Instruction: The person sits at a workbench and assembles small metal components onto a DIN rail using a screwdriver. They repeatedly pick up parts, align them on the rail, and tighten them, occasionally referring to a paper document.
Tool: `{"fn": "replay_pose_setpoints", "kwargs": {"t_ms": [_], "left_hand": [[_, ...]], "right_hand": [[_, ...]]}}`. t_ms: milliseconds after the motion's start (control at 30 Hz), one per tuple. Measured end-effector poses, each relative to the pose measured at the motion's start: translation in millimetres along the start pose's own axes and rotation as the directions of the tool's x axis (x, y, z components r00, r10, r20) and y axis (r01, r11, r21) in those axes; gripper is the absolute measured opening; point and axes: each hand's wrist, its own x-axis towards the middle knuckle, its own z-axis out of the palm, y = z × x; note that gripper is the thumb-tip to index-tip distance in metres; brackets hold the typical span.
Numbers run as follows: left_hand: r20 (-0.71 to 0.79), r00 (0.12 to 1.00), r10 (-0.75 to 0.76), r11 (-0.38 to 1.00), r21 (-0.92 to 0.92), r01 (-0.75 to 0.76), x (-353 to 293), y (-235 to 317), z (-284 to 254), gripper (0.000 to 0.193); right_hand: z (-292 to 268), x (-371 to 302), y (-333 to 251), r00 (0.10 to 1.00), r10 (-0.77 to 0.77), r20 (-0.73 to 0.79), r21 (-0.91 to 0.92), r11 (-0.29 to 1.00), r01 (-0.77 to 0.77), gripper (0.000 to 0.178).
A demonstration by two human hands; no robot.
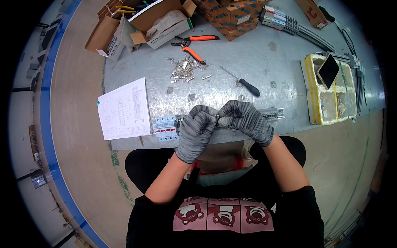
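In grey striped gloves, my left hand (193, 135) and my right hand (247, 120) meet over a rail assembly at the near edge of the table. The fingertips of both are pinched together around something small and dark, mostly hidden by the gloves. Left of my left hand, a row of light-blue breaker-like modules (166, 128) with red marks sits on the rail. To the right of my right hand, grey terminal blocks (271, 115) continue along it. The rail's middle is covered by my hands.
Beyond my hands lie a screwdriver (249, 87), a pile of small metal parts (184, 69) and orange-handled wire strippers (194, 54). Printed drawings (125, 109) lie left. A foam box (313, 93) bearing a phone (328, 72) stands right. Cardboard boxes (171, 38) and more rail modules (281, 21) line the back.
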Motion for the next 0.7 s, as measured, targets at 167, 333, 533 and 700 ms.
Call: {"fn": "replay_pose_setpoints", "kwargs": {"t_ms": [167, 333, 533, 700], "left_hand": [[0.009, 1.0, -0.004, 1.0, 0.009, 0.004, -1, -2, 2, 0.014], [0.013, 0.985, -0.17, 0.895, -0.417, 0.16, -9, -7, 8, 0.023], [0.091, 0.907, -0.411, 0.468, -0.832, 0.296, -11, -8, 12, 0.039], [-0.007, 0.951, -0.309, 0.655, -0.726, 0.208, -8, -9, 16, 0.043]], "right_hand": [[4, 0, -4, 0.994, -0.055, -0.09, -0.155, 0.987, 0.04, 0.016], [13, 0, -4, 0.958, -0.203, -0.2, -0.265, 0.953, 0.147, 0.016], [21, 1, 6, 0.895, -0.37, -0.248, -0.322, 0.903, 0.284, 0.019], [28, 5, 7, 0.836, -0.479, -0.269, -0.285, 0.868, 0.406, 0.016]]}}
